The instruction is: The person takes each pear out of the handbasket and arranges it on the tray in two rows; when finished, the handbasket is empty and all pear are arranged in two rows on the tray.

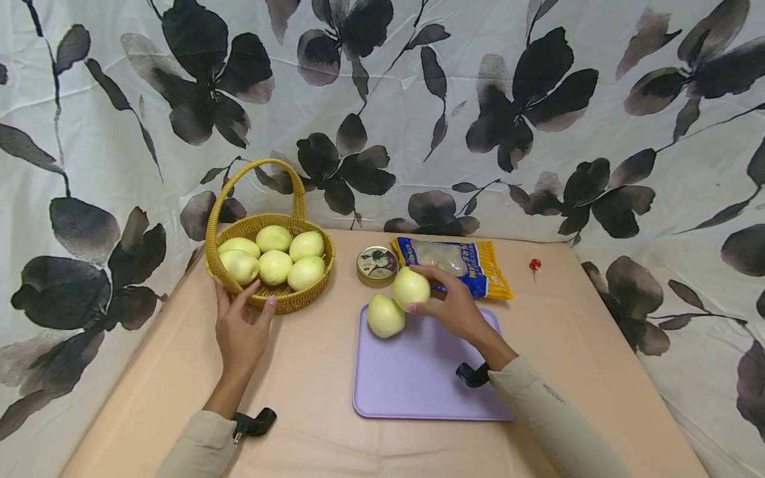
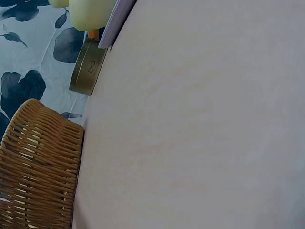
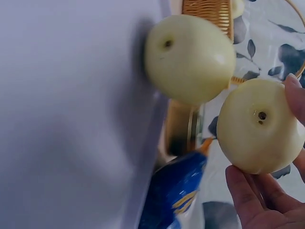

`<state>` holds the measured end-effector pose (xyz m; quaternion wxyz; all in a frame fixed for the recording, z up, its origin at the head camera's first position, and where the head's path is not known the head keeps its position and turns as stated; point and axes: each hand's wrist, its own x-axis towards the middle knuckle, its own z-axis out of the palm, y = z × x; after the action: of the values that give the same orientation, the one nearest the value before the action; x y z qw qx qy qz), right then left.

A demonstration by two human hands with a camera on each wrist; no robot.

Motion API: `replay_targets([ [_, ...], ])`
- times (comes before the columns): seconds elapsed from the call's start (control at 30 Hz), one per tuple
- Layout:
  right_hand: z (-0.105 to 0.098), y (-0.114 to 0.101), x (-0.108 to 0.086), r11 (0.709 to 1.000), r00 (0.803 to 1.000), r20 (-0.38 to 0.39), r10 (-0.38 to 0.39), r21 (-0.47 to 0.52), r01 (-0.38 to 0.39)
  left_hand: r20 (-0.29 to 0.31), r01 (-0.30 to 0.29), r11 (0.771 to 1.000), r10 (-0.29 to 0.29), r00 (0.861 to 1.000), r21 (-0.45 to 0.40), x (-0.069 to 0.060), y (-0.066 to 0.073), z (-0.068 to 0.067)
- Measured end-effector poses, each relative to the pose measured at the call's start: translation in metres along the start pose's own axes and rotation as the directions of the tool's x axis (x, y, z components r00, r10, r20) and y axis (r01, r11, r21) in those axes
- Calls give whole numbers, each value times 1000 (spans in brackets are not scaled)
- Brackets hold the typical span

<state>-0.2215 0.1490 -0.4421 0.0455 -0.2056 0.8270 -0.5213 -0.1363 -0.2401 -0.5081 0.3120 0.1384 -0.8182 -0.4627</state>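
In the head view my right hand (image 1: 454, 305) pinches a pale yellow-green pear (image 1: 411, 289) between thumb and fingers, above the far edge of a purple tray (image 1: 430, 372). Beside it, a second pear (image 1: 385, 317) rests on the tray's far left corner. The right wrist view shows the held pear (image 3: 259, 126) from its dimpled end, next to the tray pear (image 3: 188, 59). My left hand (image 1: 242, 332) is at the near side of a yellow wicker basket (image 1: 293, 302), its fingers spread against the rim. Several pears lie in the basket. The left wrist view shows no hand.
Behind the tray stand a round gold tin (image 1: 377, 267) and a blue-and-yellow plastic packet (image 1: 478, 269). A small red-topped item (image 1: 534, 265) lies at the right on the peach-coloured table (image 1: 311, 398). A floral cloth (image 1: 418, 99) hangs along the back.
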Motion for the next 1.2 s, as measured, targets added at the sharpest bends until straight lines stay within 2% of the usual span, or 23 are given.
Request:
replay_targets([
  [0.23, -5, 23, -14, 997, 997, 30, 68, -46, -67, 2, 6, 1000, -6, 1000, 1, -1, 0, -1],
  [0.6, -1, 42, -25, 992, 995, 52, 88, -93, -83, 9, 12, 1000, -12, 1000, 11, -1, 3, -1],
  [0.97, -6, 29, -24, 980, 997, 10, 72, -185, -68, 16, 17, 1000, -17, 1000, 11, -1, 3, -1],
  [1.2, -10, 7, -13, 964, 999, -52, -10, -264, -4, 15, 20, 1000, -21, 1000, 10, -1, 2, -2],
])
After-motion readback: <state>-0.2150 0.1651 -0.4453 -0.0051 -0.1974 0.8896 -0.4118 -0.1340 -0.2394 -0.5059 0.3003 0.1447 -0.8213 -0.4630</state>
